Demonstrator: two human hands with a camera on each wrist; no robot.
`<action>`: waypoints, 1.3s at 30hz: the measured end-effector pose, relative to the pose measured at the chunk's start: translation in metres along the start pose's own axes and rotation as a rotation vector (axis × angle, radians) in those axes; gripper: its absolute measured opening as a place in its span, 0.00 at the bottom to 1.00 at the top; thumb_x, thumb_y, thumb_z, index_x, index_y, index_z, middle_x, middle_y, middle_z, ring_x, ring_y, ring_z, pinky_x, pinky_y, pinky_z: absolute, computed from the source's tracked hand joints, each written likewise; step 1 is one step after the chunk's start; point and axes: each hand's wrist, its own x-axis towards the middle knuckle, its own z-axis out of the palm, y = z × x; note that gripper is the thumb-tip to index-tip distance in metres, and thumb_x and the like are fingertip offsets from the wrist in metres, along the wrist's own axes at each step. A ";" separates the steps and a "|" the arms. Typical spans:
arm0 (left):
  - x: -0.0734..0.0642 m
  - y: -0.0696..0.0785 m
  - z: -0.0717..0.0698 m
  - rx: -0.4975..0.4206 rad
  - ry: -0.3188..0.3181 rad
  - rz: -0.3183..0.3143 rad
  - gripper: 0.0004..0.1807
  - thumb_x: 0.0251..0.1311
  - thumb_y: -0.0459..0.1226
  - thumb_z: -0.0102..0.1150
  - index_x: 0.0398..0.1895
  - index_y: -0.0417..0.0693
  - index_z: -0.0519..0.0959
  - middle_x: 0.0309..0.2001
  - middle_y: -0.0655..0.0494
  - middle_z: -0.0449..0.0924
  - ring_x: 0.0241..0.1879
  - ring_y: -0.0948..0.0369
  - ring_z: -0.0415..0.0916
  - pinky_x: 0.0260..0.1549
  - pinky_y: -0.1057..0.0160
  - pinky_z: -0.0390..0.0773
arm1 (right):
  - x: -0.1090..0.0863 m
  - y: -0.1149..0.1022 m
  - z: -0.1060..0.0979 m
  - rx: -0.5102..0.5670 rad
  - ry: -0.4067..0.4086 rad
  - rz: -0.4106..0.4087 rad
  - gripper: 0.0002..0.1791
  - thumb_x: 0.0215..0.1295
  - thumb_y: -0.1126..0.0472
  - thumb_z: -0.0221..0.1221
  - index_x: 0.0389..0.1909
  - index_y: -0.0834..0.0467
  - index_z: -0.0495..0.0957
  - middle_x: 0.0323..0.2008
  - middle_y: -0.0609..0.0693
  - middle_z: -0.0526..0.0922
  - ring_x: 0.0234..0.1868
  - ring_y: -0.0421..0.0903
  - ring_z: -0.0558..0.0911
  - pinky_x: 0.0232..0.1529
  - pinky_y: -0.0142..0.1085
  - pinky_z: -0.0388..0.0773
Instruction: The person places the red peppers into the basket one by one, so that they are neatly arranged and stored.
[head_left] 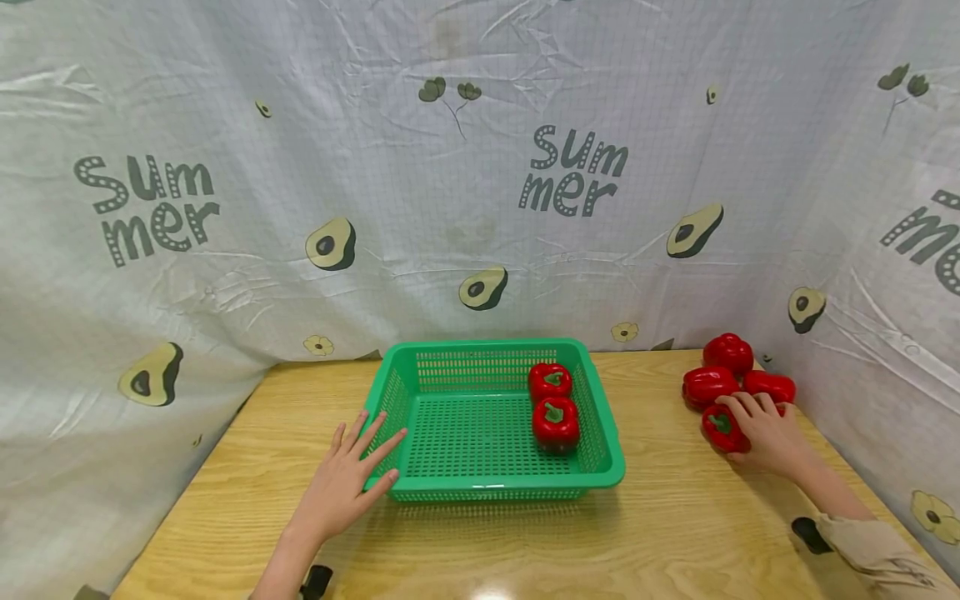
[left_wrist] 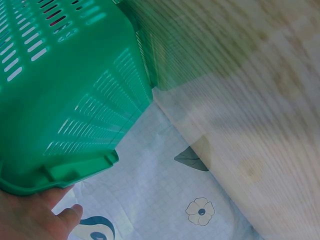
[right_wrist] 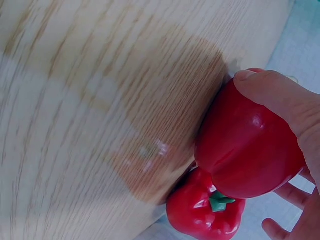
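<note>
The right hand (head_left: 768, 433) has its thumb and fingers curled round a glossy, rounded red bell pepper with a green stem (head_left: 722, 425), thumb along the near side, other fingers over the top and far side. That pepper is low over the pale wood-grain worktop (head_left: 660, 508), near its right edge; whether it has been lifted off cannot be told. The left hand (head_left: 333, 492) has its fingers spread over the left rim of a shallow green plastic basket with slotted walls (head_left: 510, 482).

The gripped pepper's skin looks smooth, so a loose grip could let it slip and roll. Its neighbours crowd close: a blocky red pepper lying on its side (head_left: 708, 387), another glossy red pepper (head_left: 770, 383) and a lobed red pepper at the back (head_left: 727, 354); a sideways pull could probably knock them apart. Uneven pressure from the left hand could tilt or shift the basket.

The gripped pepper lies on its side, stem towards the basket and partly the person; its long axis seems to run roughly left to right, back into the palm.
</note>
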 end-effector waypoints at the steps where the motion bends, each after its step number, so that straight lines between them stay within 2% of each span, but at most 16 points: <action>1: 0.000 0.000 0.000 0.001 0.002 0.002 0.30 0.56 0.49 0.53 0.63 0.59 0.64 0.66 0.44 0.57 0.66 0.43 0.49 0.69 0.54 0.29 | 0.000 0.000 0.000 -0.003 -0.001 -0.001 0.44 0.22 0.55 0.74 0.47 0.58 0.65 0.42 0.61 0.71 0.43 0.61 0.65 0.33 0.61 0.63; 8: 0.000 0.001 0.000 0.003 -0.004 -0.002 0.31 0.55 0.49 0.54 0.64 0.62 0.62 0.66 0.44 0.57 0.66 0.43 0.50 0.67 0.48 0.38 | -0.003 0.002 0.003 -0.006 0.039 -0.022 0.44 0.21 0.54 0.74 0.47 0.58 0.65 0.40 0.60 0.72 0.41 0.61 0.66 0.32 0.59 0.64; 16: 0.000 0.000 0.001 0.006 0.017 0.012 0.30 0.54 0.47 0.55 0.63 0.57 0.65 0.66 0.43 0.58 0.66 0.42 0.50 0.68 0.56 0.25 | -0.005 -0.004 -0.003 0.008 0.036 -0.018 0.46 0.22 0.52 0.74 0.49 0.57 0.65 0.40 0.61 0.72 0.42 0.64 0.66 0.32 0.57 0.65; 32: 0.001 0.000 0.002 0.000 0.013 0.006 0.31 0.54 0.48 0.55 0.64 0.61 0.63 0.66 0.44 0.57 0.66 0.42 0.49 0.68 0.55 0.28 | 0.003 -0.030 -0.018 0.009 0.108 -0.086 0.47 0.23 0.46 0.73 0.51 0.54 0.66 0.38 0.57 0.70 0.37 0.58 0.69 0.31 0.49 0.64; 39: 0.000 -0.001 0.002 0.005 0.023 0.014 0.29 0.56 0.50 0.52 0.63 0.59 0.63 0.66 0.44 0.58 0.66 0.42 0.50 0.68 0.56 0.26 | 0.008 -0.039 -0.023 0.003 0.101 -0.113 0.48 0.23 0.46 0.74 0.52 0.56 0.67 0.40 0.59 0.71 0.38 0.57 0.71 0.31 0.50 0.67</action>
